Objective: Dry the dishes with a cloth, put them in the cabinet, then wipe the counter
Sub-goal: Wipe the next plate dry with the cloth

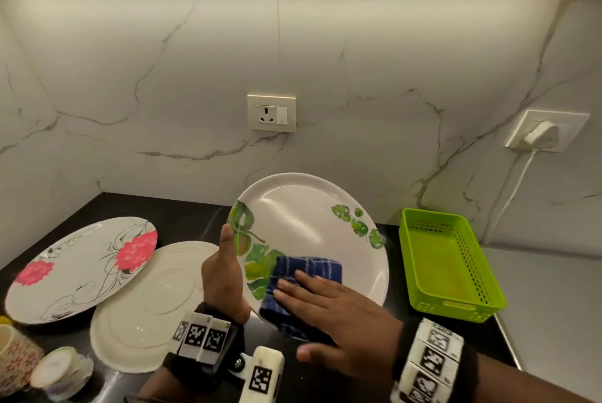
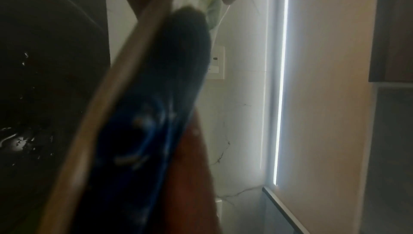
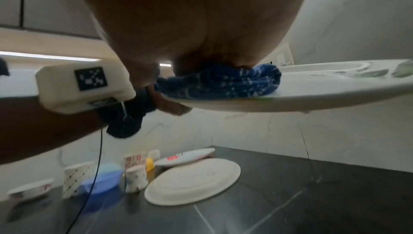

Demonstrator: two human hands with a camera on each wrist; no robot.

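Note:
A white plate with green leaf prints (image 1: 312, 223) is held tilted above the black counter (image 1: 182, 217). My left hand (image 1: 224, 272) grips its left rim, thumb on the face and fingers hidden behind. A folded blue checked cloth (image 1: 306, 275) lies on the plate's lower part, and my right hand (image 1: 329, 305) presses it flat with straight fingers. The right wrist view shows the cloth (image 3: 221, 82) squeezed between my palm and the plate (image 3: 312, 94). In the left wrist view the plate's rim (image 2: 125, 86) and the cloth (image 2: 152, 124) are blurred and close.
A red-flowered plate (image 1: 81, 269) and an upside-down white plate (image 1: 156, 305) lie at the left. Cups (image 3: 136, 172), a blue lid (image 3: 100, 179) and a small bowl (image 3: 31, 188) stand beyond them. A green plastic basket (image 1: 449, 259) sits at the right. A plugged-in charger (image 1: 540, 135) is on the wall.

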